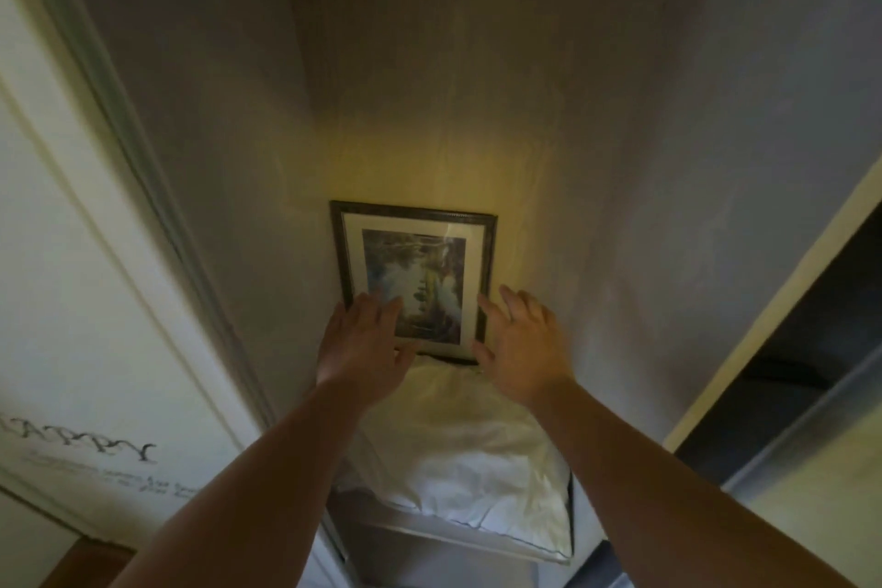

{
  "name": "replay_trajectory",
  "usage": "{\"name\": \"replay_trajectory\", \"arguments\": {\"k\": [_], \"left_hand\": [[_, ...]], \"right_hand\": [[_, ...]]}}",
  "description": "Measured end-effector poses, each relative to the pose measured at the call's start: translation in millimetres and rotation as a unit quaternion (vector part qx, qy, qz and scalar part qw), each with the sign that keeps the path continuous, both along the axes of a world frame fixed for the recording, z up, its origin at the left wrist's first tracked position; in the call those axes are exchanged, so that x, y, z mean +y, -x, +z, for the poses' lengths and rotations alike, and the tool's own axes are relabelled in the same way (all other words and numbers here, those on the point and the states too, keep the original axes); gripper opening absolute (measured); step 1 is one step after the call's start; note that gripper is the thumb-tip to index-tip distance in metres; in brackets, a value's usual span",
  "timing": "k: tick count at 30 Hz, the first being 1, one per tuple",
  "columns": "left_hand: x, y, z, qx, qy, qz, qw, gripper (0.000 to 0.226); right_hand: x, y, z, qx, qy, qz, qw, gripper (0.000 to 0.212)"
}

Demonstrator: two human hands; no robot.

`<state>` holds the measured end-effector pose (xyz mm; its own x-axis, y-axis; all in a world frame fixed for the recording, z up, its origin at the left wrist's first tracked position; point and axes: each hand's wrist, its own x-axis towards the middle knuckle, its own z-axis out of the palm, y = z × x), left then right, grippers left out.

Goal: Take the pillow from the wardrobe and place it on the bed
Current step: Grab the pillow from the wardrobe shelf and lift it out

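A white pillow (458,458) lies on a shelf inside the open wardrobe (668,158), its near corner hanging over the shelf's front edge. Both my arms reach into the compartment above it. My left hand (362,339) hovers over the pillow's far left end, fingers spread, in front of a picture. My right hand (520,344) is held over the far right end, also spread and holding nothing. Neither hand is gripping the pillow.
A framed landscape picture (415,272) leans against the wardrobe's back wall behind the pillow. The white wardrobe door (71,301) with dark lettering stands open at the left. A dark compartment (811,372) lies to the right. A shelf edge (429,535) runs under the pillow.
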<state>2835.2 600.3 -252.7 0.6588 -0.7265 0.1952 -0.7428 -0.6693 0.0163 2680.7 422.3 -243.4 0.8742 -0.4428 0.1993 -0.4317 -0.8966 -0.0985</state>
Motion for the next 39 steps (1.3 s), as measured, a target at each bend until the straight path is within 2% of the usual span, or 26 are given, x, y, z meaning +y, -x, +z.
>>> {"name": "replay_trajectory", "arguments": {"k": [6,12,22,28,35,39], "left_hand": [[-27.8,-20.6,-30.2,0.027,-0.023,0.007,0.999,0.076],[-36.7,-43.1,-45.7,-0.005,-0.016,-0.023,1.0,0.075],[-53.5,-71.7,-91.6,0.018,-0.018,-0.05,0.998,0.082],[-64.6,-84.2,-169.8,0.043,-0.035,-0.032,0.998,0.09],[-65.6,-89.4,-293.4,0.127,-0.088,0.011,0.988,0.095],[-68.0,-103.4,-347.0,0.15,-0.111,0.026,0.982,0.099]], "right_hand": [[-17.3,-31.9,-45.9,0.05,-0.045,-0.01,0.998,0.082],[-29.1,-44.4,-63.8,0.045,-0.056,-0.044,0.996,0.086],[-33.1,-54.2,-101.2,0.041,-0.122,-0.151,0.98,0.095],[-44.3,-57.4,-171.5,0.073,-0.164,-0.193,0.965,0.115],[-62.1,-72.5,-286.5,0.161,-0.215,-0.193,0.944,0.122],[-68.1,-79.3,-344.7,0.174,-0.246,-0.192,0.934,0.129]]}}
